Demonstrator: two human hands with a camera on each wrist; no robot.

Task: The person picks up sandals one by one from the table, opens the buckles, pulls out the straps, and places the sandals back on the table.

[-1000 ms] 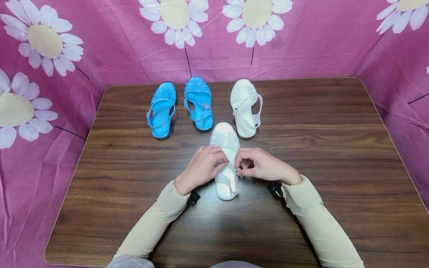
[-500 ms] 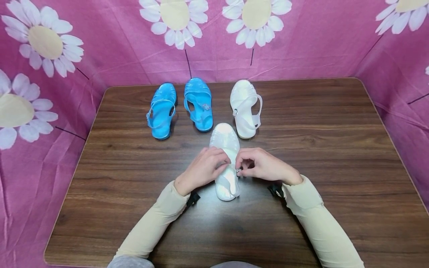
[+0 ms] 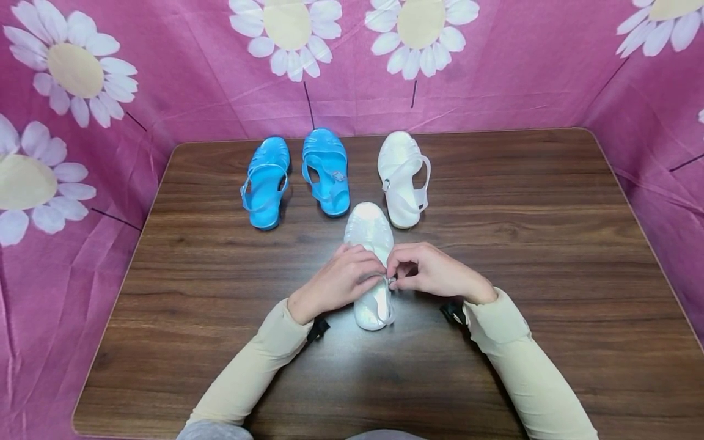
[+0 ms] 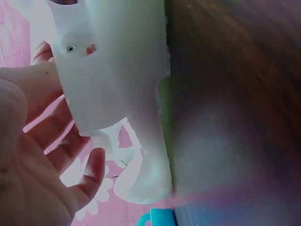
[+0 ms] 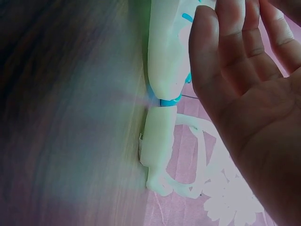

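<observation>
A white jelly sandal point(image 3: 367, 227) lies flat near the middle of the table, toe pointing away from me. From the left, my left hand point(image 3: 340, 278) reaches over it and pinches the sandal's strap between thumb and fingers. My right hand point(image 3: 437, 273) comes from the right and pinches the small metal buckle point(image 3: 391, 282) at the sandal's right side. The fingertips of both hands nearly meet there and partly cover the strap end. In the left wrist view the sandal's side point(image 4: 113, 61) shows a small rivet, close to my curved left fingers.
Behind stand another white sandal point(image 3: 403, 195), right of centre, and two blue sandals, one on the left point(image 3: 266, 205) and one nearer the middle point(image 3: 332, 162). A pink flowered cloth point(image 3: 352, 104) borders the brown wooden table point(image 3: 522, 244).
My left hand has shifted a little to the right, drawing the strap toward the buckle. The right hand has stayed almost still at the buckle. The other sandals have not moved.
</observation>
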